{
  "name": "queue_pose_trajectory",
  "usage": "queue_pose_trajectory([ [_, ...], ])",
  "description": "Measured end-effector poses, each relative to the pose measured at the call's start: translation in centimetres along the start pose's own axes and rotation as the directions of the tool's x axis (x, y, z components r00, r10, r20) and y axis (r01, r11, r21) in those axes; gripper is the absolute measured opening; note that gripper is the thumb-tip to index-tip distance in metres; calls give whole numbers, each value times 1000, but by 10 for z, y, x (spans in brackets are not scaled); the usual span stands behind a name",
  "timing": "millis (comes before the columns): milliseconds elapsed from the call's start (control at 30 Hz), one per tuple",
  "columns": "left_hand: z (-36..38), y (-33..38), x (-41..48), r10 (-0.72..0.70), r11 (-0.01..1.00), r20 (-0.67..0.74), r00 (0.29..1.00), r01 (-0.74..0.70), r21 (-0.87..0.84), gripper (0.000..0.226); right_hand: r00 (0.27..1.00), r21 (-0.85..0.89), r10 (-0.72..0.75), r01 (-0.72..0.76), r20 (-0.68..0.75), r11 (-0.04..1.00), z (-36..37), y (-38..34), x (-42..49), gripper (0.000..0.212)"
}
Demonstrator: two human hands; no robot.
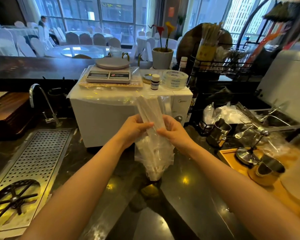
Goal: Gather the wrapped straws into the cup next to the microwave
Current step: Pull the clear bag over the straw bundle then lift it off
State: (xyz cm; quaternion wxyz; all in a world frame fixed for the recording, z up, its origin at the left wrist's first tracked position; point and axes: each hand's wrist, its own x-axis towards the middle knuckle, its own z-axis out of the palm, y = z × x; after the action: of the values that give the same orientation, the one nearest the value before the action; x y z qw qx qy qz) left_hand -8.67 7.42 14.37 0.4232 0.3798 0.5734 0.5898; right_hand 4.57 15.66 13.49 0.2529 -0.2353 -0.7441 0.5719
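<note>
A bundle of white paper-wrapped straws [148, 108] sticks up out of a clear plastic bag [153, 153] in front of the white microwave [107, 118]. My left hand [134, 126] pinches the bundle from the left. From the right, my right hand [174, 131] grips the bag and the straws. The bag's lower end hangs just above the dark counter [180, 196]. A steel cup [218, 131] stands right of the microwave, tilted and with nothing in it that I can see.
A perforated steel drip tray [36, 161] and a tap [40, 101] lie to the left. On the microwave sit a kitchen scale [109, 71], a small bottle [155, 82] and tape rolls [177, 78]. Crumpled plastic, metal tools and a wooden tray [232, 158] crowd the right.
</note>
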Motion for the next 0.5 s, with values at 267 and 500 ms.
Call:
queue_pose_trajectory([
  [267,1,-13,9,13,995,-19,1000,-11,99,28,999,43,-30,28,42,999,-1,24,5,38],
  [500,2,-20,12,22,985,-14,1000,-20,171,42,993,31,-42,39,108,999,-6,30,5,44],
])
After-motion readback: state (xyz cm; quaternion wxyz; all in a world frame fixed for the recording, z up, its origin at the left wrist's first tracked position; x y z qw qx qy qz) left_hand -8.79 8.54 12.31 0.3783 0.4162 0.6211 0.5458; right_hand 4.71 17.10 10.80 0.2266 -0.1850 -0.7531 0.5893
